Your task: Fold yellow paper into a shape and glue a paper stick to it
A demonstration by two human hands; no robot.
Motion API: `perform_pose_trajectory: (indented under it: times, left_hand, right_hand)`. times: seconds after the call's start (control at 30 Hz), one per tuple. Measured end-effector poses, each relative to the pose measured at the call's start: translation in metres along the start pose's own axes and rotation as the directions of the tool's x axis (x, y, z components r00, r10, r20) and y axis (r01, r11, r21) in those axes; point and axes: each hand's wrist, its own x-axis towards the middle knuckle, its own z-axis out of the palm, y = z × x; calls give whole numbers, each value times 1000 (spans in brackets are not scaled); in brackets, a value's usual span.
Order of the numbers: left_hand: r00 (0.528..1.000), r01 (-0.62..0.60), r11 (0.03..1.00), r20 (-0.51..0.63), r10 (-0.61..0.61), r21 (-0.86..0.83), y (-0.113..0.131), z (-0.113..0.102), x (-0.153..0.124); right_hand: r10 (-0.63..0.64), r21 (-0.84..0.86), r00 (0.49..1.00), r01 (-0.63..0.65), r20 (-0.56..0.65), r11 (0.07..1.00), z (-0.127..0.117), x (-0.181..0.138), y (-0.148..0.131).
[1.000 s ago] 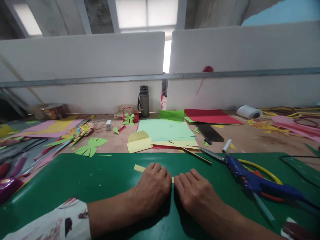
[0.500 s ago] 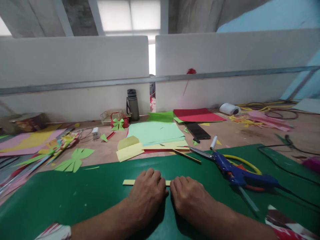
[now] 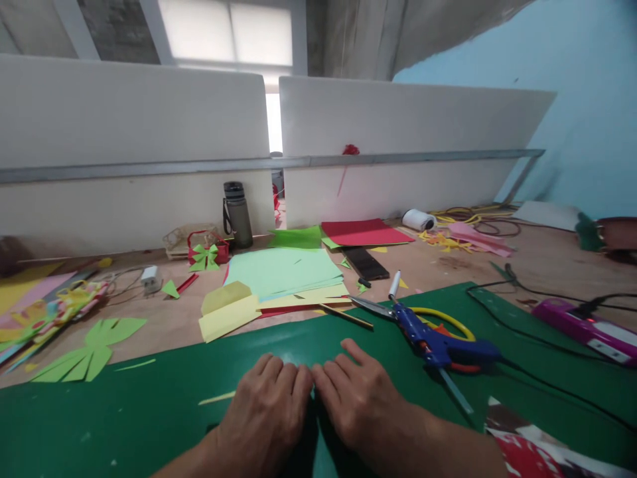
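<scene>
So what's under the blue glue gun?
Scissors lie under the glue gun: blades, yellow handle loop and part of a red one show past its edges. The green mat is beneath. The scissors' middle, and anything else directly under the gun, is covered.

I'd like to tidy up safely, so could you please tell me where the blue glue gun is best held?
Likely by its handle, from the right: the blue glue gun lies on its side over the scissors, handle stretching right, front end angled away and glue stick jutting nearward.
</scene>
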Motion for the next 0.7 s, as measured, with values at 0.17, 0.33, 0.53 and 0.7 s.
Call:
perform_pose_trajectory:
  times: [0.17, 0.33, 0.53, 0.7]
  left_hand:
    - [986, -4, 999, -168, -2, -34, 6, 4, -1]
    - [983, -10, 999, -186, 2, -40, 6, -7, 1]
    - [953, 228, 973, 214, -214, -42, -34, -26, 6]
    - [683, 730, 377, 603, -412, -569, -54, -33, 20]
  right_hand:
    - [-16, 49, 1000, 17, -6, 999, -13, 1, -1]
    - [-18, 11, 1000, 18, -5, 1000, -20, 1, -5]
    - [109, -29, 994, -109, 3, 994, -28, -1, 24]
    - [452, 326, 885, -463, 114, 824, -29, 2, 48]
